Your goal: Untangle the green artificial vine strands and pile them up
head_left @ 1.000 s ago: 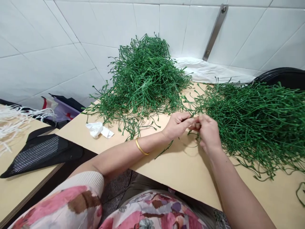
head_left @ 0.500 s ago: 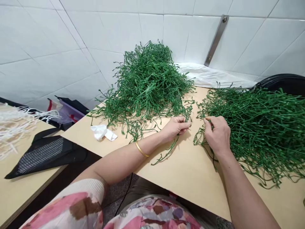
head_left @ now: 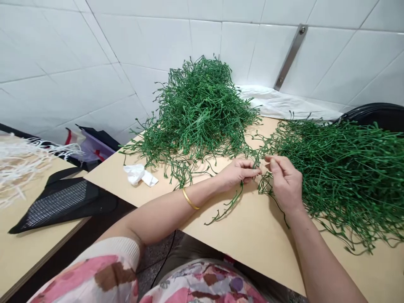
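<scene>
My left hand (head_left: 238, 174) is closed in a pinch on a thin green plastic stem (head_left: 232, 205), whose branched end trails below the fingers over the table. Close to its fingertips, on the right, my right hand (head_left: 287, 185) has thumb and forefinger pressed together; what lies between them is too small to make out. Loose green strands run beneath the right hand. A tall tangled heap of green stems (head_left: 202, 109) with small knobbed tips stands behind the left hand. To the right spreads a second heap of stems (head_left: 347, 168), lying more in one direction.
A crumpled white tissue (head_left: 139, 174) lies on the wooden table (head_left: 246, 240), left of my forearm. Another table at left bears white strands (head_left: 22, 168) and a black mesh piece (head_left: 57, 204). Against the tiled wall are a white sheet (head_left: 265, 99) and a metal bracket (head_left: 290, 59).
My left hand has moved slightly right with the stem, and the two hands' fingertips are closer together. The view has shifted a little; the heaps look the same.
</scene>
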`<state>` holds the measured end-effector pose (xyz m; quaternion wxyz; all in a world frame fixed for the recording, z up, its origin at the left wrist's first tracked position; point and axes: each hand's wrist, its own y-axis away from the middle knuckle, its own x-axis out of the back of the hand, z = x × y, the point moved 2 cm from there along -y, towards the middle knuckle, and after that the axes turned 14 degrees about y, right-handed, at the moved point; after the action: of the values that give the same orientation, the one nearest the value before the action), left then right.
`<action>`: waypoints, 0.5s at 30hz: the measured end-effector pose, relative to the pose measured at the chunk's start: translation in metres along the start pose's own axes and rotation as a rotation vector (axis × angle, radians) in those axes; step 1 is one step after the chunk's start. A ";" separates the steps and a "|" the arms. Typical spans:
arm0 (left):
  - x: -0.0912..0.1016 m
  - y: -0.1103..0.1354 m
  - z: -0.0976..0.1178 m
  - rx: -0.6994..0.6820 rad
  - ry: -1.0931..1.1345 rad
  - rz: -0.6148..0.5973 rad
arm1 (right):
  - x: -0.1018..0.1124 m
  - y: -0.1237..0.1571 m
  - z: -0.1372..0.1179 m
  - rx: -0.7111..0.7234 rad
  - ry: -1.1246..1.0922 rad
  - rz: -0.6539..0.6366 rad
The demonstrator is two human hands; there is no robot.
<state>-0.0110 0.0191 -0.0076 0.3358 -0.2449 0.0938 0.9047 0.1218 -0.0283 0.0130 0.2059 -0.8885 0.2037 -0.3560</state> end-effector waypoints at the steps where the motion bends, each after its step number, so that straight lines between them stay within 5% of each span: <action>1: -0.001 0.001 -0.001 0.014 -0.006 -0.020 | -0.004 0.001 0.000 -0.012 -0.041 -0.064; 7: -0.001 0.003 -0.001 0.106 -0.054 -0.071 | -0.014 0.001 0.009 -0.150 -0.266 -0.260; 15: -0.003 0.002 0.002 0.076 -0.067 0.004 | -0.008 -0.002 0.010 -0.197 -0.229 -0.202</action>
<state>-0.0113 0.0169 -0.0041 0.3460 -0.2015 0.1171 0.9089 0.1236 -0.0206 0.0028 0.1030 -0.9550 0.1226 -0.2498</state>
